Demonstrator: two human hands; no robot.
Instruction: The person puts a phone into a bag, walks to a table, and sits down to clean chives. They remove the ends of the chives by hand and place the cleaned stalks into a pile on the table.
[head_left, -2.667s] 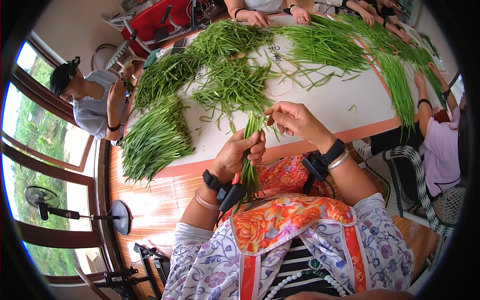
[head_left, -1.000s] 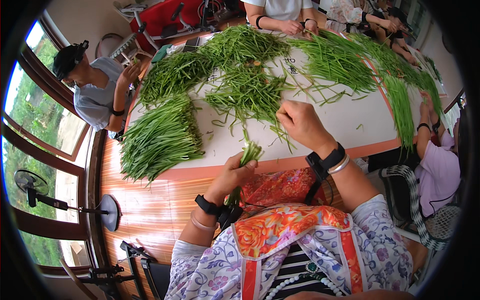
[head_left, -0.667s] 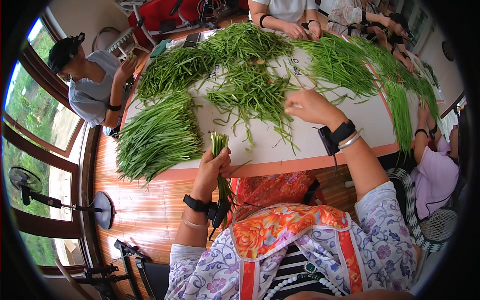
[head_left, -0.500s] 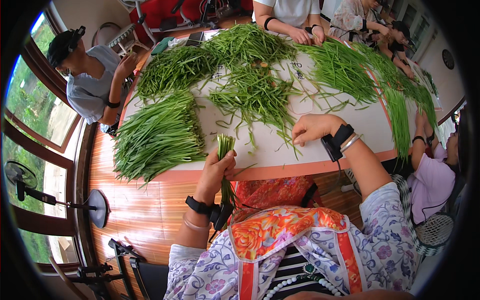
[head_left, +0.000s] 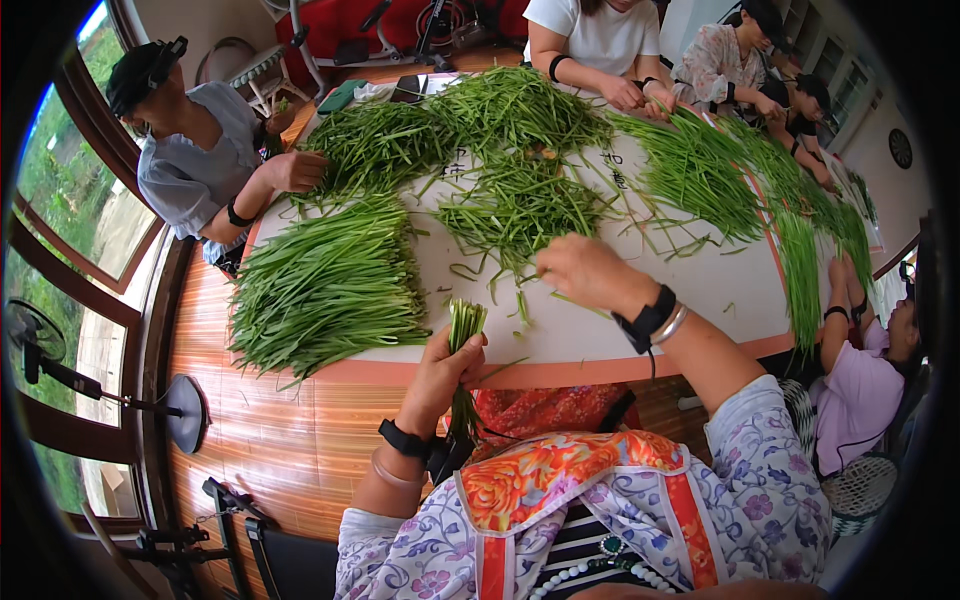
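My left hand (head_left: 440, 372) is closed round a small bunch of garlic chives (head_left: 466, 322), held upright at the table's near edge. Pale cut ends show above the fist, and green leaves hang below it. My right hand (head_left: 590, 272) reaches over the table, back of the hand up. Its fingers curl down beside a loose heap of chives (head_left: 525, 205); blur hides whether they hold any. Left of my left hand lies a thick, neatly lined-up stack of chives (head_left: 330, 285), its leaf tips over the table's edge.
The white table (head_left: 700, 300) has an orange border. More tangled chives (head_left: 525, 105) lie at the back, and long rows of chives (head_left: 700, 175) to the right. A person in grey-blue (head_left: 195, 165) sits at the left; other people work across and at the right. A fan (head_left: 185, 412) stands by the windows.
My right hand has moved left and farther out, to the loose heap. My left hand keeps the bunch. The person at the left has put a hand down to the chives.
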